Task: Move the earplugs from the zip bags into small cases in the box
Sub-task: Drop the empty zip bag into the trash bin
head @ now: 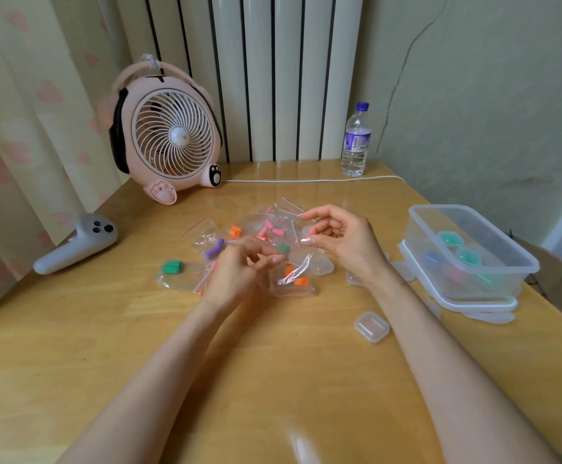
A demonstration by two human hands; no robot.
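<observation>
While your left hand (pixel 236 274) and right hand (pixel 343 242) both pinch zip bag (pixel 294 269), part seal evenly, fingers (pixel 313 214) close to strip, orange earplugs (pixel 301 281) kept low over tabletop (pixel 272 363).

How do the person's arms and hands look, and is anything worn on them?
Both forearms are bare; no sleeves or watch show. The right hand wears a thin ring on one finger. Nails on it and the left hand look glossy.

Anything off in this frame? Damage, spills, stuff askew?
Only a long wall crack, which runs from the top of the picture down towards the water bottle. The zip bags lie in a loose heap on the table, but nothing looks spilled or broken.
</observation>
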